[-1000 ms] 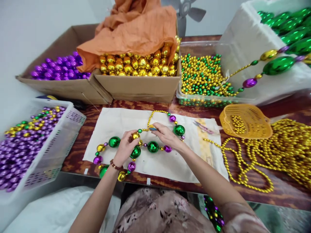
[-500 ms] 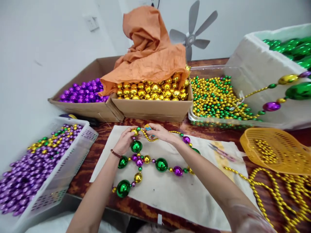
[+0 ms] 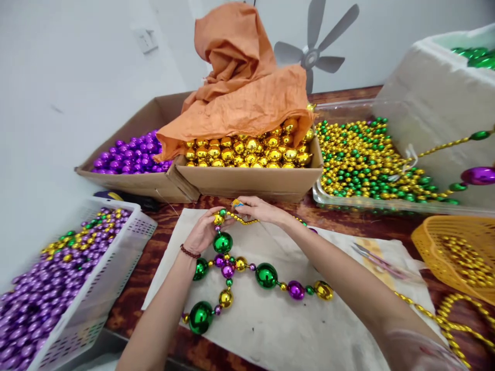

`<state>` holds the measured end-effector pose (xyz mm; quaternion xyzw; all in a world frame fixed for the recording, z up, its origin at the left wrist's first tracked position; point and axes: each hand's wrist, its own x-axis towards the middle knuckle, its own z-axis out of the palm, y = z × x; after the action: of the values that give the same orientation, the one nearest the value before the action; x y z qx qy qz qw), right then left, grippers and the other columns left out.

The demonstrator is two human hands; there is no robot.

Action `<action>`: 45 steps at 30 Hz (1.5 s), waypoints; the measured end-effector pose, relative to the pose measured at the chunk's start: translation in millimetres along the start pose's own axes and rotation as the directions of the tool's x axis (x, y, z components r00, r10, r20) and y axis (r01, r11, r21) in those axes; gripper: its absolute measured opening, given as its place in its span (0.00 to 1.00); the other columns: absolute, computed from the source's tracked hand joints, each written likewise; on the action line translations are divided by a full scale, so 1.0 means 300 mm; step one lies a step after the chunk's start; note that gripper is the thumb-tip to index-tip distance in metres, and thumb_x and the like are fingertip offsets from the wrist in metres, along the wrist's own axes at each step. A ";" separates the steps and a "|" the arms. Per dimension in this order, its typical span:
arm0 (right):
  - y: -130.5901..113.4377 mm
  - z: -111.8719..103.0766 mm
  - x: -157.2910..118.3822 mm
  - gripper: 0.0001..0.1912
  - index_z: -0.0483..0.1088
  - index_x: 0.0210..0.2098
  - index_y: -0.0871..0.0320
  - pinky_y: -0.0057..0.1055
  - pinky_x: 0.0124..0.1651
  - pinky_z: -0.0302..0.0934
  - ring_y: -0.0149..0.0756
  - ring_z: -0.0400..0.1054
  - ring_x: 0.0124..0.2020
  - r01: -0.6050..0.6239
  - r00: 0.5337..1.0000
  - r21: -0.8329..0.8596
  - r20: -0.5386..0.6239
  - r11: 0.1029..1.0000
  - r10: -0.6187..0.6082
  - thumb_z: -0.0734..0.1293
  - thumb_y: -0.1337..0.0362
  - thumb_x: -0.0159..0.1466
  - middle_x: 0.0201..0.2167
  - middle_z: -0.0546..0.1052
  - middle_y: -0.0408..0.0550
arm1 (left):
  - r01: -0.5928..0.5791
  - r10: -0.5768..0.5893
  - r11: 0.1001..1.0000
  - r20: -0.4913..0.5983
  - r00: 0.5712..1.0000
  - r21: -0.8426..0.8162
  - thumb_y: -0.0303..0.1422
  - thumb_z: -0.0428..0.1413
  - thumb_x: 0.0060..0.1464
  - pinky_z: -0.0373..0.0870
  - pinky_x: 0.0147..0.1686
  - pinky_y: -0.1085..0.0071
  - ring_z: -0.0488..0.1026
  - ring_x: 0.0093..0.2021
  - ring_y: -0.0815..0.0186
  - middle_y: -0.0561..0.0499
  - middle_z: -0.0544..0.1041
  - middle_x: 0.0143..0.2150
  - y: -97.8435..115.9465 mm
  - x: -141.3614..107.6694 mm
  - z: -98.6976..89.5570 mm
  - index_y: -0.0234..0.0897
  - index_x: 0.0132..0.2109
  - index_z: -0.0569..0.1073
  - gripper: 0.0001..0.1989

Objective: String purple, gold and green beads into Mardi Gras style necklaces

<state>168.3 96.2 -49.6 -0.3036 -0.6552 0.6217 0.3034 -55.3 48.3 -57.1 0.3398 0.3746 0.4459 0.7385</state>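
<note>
A strand of green, gold and purple beads [image 3: 266,275] lies on the white cloth [image 3: 270,324], with branches meeting at a small purple and gold cluster. At its upper end my left hand [image 3: 201,232] is closed on the strand beside a gold bead and a small green one. To the right, my right hand [image 3: 257,208] pinches a small orange and blue item [image 3: 237,204], whose details are too small to tell. A thin gold bead chain [image 3: 243,220] runs between the two hands. Part of the strand is hidden behind my right forearm.
Cardboard boxes of purple [image 3: 131,152] and gold balls [image 3: 251,149] stand at the back under an orange cloth [image 3: 240,103]. A white basket [image 3: 131,221] is at left. At right are a clear bin [image 3: 386,206], scissors [image 3: 377,257], a yellow basket [image 3: 429,242] and gold chains [image 3: 464,330].
The view has shifted, so the right-hand containers sit farther right. Both hands keep their grips, and the right forearm has uncovered the gold bead on the strand's right branch.
</note>
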 end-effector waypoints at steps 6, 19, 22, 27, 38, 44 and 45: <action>-0.027 0.021 0.021 0.27 0.67 0.31 0.58 0.27 0.28 0.51 0.29 0.56 0.24 0.044 0.999 -0.054 -0.024 0.998 -0.045 0.58 0.39 0.65 0.23 0.64 0.39 | 0.012 -0.013 1.000 -0.034 0.999 -0.013 0.38 0.61 0.50 0.67 0.59 0.44 0.77 0.53 0.50 0.48 0.80 0.44 -0.005 0.007 -0.013 0.41 0.49 0.74 0.18; -0.079 0.016 0.074 0.15 0.74 0.37 0.53 0.31 0.31 0.43 0.37 0.64 0.30 0.216 0.971 -0.700 0.084 0.681 -0.222 0.58 0.58 0.72 0.32 0.77 0.46 | 0.034 -0.035 0.999 -0.074 0.997 -0.015 0.40 0.60 0.52 0.70 0.55 0.48 0.78 0.29 0.64 0.52 0.80 0.37 -0.016 0.008 -0.030 0.40 0.47 0.76 0.15; -0.099 0.016 0.081 0.16 0.74 0.35 0.53 0.32 0.31 0.42 0.37 0.65 0.31 0.166 0.983 -0.772 0.081 0.614 -0.164 0.57 0.58 0.72 0.34 0.80 0.47 | 0.038 -0.040 0.999 -0.073 0.997 -0.029 0.38 0.60 0.53 0.71 0.55 0.48 0.75 0.26 0.67 0.53 0.79 0.34 -0.013 0.007 -0.024 0.39 0.45 0.76 0.13; -0.136 0.015 0.080 0.20 0.75 0.35 0.55 0.33 0.30 0.40 0.38 0.68 0.32 0.127 0.992 -0.850 0.096 0.510 -0.087 0.54 0.58 0.74 0.37 0.82 0.48 | 0.038 -0.041 0.998 -0.050 0.998 -0.056 0.37 0.62 0.51 0.73 0.54 0.50 0.75 0.25 0.68 0.53 0.79 0.32 -0.008 0.008 -0.009 0.38 0.43 0.76 0.13; -0.148 0.023 0.070 0.24 0.75 0.35 0.57 0.32 0.30 0.41 0.38 0.70 0.34 0.055 0.999 -0.882 0.046 0.468 -0.029 0.51 0.57 0.74 0.37 0.82 0.49 | 0.039 -0.041 0.995 -0.031 0.999 -0.087 0.37 0.62 0.50 0.75 0.51 0.51 0.77 0.25 0.67 0.52 0.81 0.34 -0.014 0.007 -0.016 0.38 0.43 0.76 0.13; -0.149 0.000 0.056 0.24 0.74 0.34 0.57 0.31 0.32 0.44 0.37 0.70 0.35 0.026 0.998 -0.828 -0.008 0.560 -0.058 0.53 0.54 0.74 0.35 0.80 0.47 | 0.003 -0.008 0.996 -0.052 0.999 -0.090 0.36 0.62 0.51 0.74 0.53 0.50 0.76 0.27 0.67 0.52 0.80 0.35 -0.010 0.009 -0.012 0.38 0.44 0.76 0.13; -0.152 -0.003 0.043 0.24 0.74 0.34 0.57 0.30 0.33 0.45 0.37 0.69 0.36 -0.002 0.997 -0.813 -0.048 0.582 -0.063 0.54 0.53 0.74 0.35 0.79 0.47 | -0.010 0.004 0.996 -0.061 0.998 -0.093 0.36 0.63 0.50 0.74 0.53 0.50 0.76 0.29 0.67 0.52 0.80 0.35 -0.007 0.007 -0.006 0.39 0.44 0.76 0.14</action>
<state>159.7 104.8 -3.6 -0.4193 -0.8607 0.2369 0.1650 -55.4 49.7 -60.4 0.2927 0.3743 0.4756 0.7403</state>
